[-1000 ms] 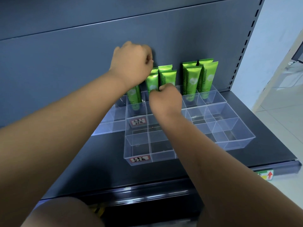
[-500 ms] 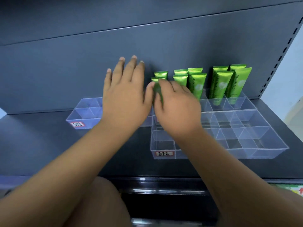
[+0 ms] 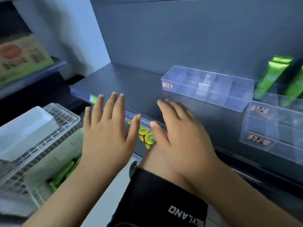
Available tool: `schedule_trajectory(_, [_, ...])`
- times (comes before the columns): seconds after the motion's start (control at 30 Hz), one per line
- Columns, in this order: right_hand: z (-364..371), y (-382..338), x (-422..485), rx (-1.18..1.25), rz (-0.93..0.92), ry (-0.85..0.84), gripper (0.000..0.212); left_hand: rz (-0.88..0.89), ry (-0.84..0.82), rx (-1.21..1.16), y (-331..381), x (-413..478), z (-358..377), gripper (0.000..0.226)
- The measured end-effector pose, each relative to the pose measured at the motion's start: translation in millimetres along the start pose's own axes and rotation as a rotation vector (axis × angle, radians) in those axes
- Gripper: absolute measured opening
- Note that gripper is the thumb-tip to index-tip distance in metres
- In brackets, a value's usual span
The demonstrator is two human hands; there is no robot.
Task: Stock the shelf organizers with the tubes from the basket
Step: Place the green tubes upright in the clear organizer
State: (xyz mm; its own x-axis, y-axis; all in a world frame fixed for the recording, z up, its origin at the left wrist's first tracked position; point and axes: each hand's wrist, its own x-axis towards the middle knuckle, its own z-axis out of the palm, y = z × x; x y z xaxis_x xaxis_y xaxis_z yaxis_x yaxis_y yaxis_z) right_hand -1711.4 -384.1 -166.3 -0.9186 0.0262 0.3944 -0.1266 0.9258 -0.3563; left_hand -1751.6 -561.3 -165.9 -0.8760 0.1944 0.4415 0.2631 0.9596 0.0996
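My left hand [image 3: 108, 133] and my right hand [image 3: 182, 138] hang side by side in front of the shelf's front edge, fingers spread and straight, holding nothing. A white slotted basket [image 3: 49, 138] stands at the lower left with green tubes [image 3: 60, 176] lying in its bottom. On the dark shelf [image 3: 131, 84] a clear divided organizer [image 3: 208, 87] sits to the right of my hands. At the far right, upright green tubes [image 3: 272, 74] stand in another clear organizer [image 3: 275, 128] with red-framed labels. The picture is blurred by motion.
A white lid or box [image 3: 24, 130] lies over the basket's left part. Yellow and green jar lids [image 3: 147, 136] show on the lower shelf between my hands. A cardboard box [image 3: 21, 58] stands on a neighbouring shelf at upper left. My knee in black shorts [image 3: 157, 199] is below.
Both hands have come away from the standing tubes and drawn back toward me, empty. My view has swung left and down, bringing the basket into sight.
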Motion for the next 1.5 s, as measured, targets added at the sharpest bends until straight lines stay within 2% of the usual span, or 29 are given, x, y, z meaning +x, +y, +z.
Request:
schedule_trajectory(0.07, [11,-29,5,0.001,-0.048,-0.037,0.063,-0.092,-0.043,0.020,-30,-21,-2,0.071])
schedule_trajectory(0.2, [44,-92,13,0.075,-0.143,-0.003,0.054,-0.255,-0.068,0.028,-85,-56,-2,0.072])
schedule_trajectory(0.33, [99,-145,16,0.044,-0.275,-0.189,0.053,-0.375,-0.078,0.002,-128,-80,6,0.072])
schedule_trajectory(0.47, [148,-179,13,-0.001,-0.312,-0.340,0.038,-0.505,-0.156,0.022,-170,-104,28,0.068])
schedule_trajectory(0.57, [189,-179,10,-0.022,-0.268,-0.490,0.033,-0.592,-0.190,0.028,-199,-123,55,0.058])
schedule_trajectory(0.67, [227,-174,13,-0.004,-0.145,-0.663,0.034,-0.642,-0.210,0.032,-222,-142,81,0.058])
schedule_trajectory(0.87, [299,-181,30,0.043,-0.064,-0.806,0.035,-0.780,-0.373,-0.052,-264,-152,140,0.057])
schedule_trajectory(1.03, [352,-188,80,0.108,-0.097,-0.889,0.012,-0.971,-0.432,-0.296,-302,-107,193,0.049])
schedule_trajectory(1.13, [390,-188,116,0.199,0.074,-0.880,0.015,-1.053,-0.460,-0.465,-314,-73,227,0.058])
schedule_trajectory(1.2, [415,-186,133,0.236,0.184,-0.911,0.007,-1.116,-0.515,-0.571,-318,-55,252,0.046])
schedule_trajectory(1.37, [462,-161,151,0.085,0.214,-1.022,0.021,-1.296,-0.526,-0.660,-330,-28,320,0.048])
schedule_trajectory(1.5, [490,-163,150,-0.010,0.064,-1.101,0.039,-1.385,-0.575,-0.597,-325,-19,354,0.062])
